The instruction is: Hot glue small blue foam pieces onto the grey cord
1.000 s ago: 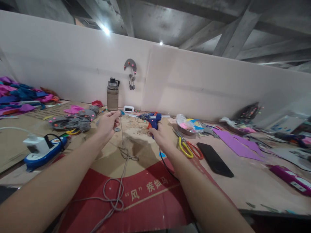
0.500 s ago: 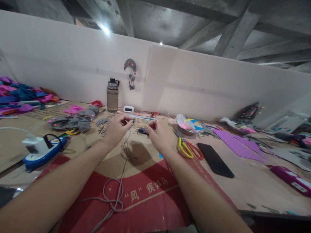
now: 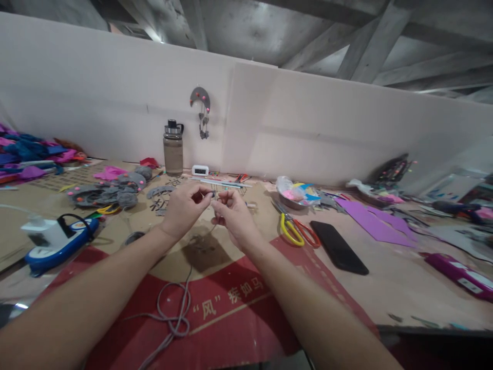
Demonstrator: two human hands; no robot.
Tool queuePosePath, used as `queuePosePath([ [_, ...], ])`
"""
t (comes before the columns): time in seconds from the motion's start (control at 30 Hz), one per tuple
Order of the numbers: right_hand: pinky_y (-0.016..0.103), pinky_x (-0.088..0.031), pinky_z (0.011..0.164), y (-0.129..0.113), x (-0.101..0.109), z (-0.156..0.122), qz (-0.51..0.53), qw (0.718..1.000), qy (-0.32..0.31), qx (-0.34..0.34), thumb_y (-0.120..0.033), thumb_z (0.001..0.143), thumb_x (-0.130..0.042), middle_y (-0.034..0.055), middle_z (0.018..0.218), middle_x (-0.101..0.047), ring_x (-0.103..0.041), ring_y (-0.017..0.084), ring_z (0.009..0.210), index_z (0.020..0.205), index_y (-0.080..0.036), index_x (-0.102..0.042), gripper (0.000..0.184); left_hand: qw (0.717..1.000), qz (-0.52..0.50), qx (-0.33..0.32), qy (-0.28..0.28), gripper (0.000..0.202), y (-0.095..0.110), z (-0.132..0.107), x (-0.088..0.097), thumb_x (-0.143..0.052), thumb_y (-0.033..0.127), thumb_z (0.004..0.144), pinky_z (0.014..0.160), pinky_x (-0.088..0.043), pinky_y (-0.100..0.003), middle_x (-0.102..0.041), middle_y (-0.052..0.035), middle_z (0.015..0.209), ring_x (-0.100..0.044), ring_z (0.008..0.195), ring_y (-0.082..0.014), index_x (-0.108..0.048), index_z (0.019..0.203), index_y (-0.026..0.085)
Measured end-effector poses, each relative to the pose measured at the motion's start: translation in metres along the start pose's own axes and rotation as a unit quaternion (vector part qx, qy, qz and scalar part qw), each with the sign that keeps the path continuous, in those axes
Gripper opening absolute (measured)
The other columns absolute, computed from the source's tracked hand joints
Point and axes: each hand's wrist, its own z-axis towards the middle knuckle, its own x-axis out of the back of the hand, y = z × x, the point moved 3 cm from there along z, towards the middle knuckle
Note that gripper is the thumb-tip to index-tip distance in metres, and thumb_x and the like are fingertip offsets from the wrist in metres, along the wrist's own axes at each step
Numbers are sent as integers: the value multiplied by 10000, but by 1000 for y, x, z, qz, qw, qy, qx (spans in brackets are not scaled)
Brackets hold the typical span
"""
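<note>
My left hand (image 3: pixel 185 205) and my right hand (image 3: pixel 232 216) meet above the cardboard-covered table (image 3: pixel 385 277), fingertips pinched together on the end of a grey cord (image 3: pixel 177 308). The cord hangs down from my fingers and lies in loops on the red printed cardboard near me. A small dark bit shows between my fingertips; I cannot make out what it is. The glue gun is hidden behind my hands.
Yellow and red scissors (image 3: pixel 295 231) and a black phone (image 3: pixel 338 250) lie right of my hands. A water bottle (image 3: pixel 173 148) stands at the wall. Grey felt pieces (image 3: pixel 111 190), a blue and white power strip (image 3: pixel 57 239), purple sheets (image 3: pixel 375 221) and coloured scraps lie about.
My right hand let go of the blue glue gun and came to my left hand. Both hands drew nearer to me and now pinch the cord end together.
</note>
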Motion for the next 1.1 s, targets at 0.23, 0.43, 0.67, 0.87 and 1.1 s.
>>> queuePosePath([
  [0.23, 185, -326, 452, -5, 10, 5, -185, 978, 68, 72, -304, 696, -577, -65, 645, -446, -400, 62, 516, 839, -202, -452, 216, 998, -41, 33, -16, 173, -2, -3, -6, -554, 286, 762, 666, -443, -272, -667, -30, 766, -583, 702, -149, -670, 847, 190],
  [0.43, 230, -367, 583, -9, 13, 3, -313, 936, 84, 136, -278, 711, -552, -31, 675, -510, -461, 96, 615, 788, -182, -527, 126, 995, -76, 54, -35, 190, -3, -4, -9, -544, 295, 769, 664, -459, -276, -678, -38, 798, -598, 715, -153, -679, 856, 194],
  [0.67, 248, -386, 629, -9, 16, 4, -327, 929, 77, 153, -339, 754, -510, -9, 694, -580, -507, 119, 657, 733, -190, -570, 162, 990, -110, 72, -50, 195, -3, -5, -9, -545, 297, 765, 593, -459, -247, -673, -20, 738, -592, 643, -133, -683, 860, 197],
  [0.87, 250, -390, 650, -12, 17, 3, -357, 918, 78, 152, -349, 772, -477, -2, 717, -602, -524, 133, 701, 732, -201, -590, 190, 993, -92, 58, -49, 189, -1, -5, -8, -541, 283, 770, 594, -451, -248, -672, -15, 747, -586, 651, -128, -687, 862, 206],
  [1.1, 229, -354, 588, -10, 16, 2, -364, 917, 66, 152, -369, 802, -436, -14, 646, -577, -492, 113, 622, 687, -181, -587, 267, 993, -88, 58, -44, 161, -1, -5, -9, -537, 267, 765, 575, -435, -236, -649, -6, 691, -564, 614, -116, -672, 814, 193],
])
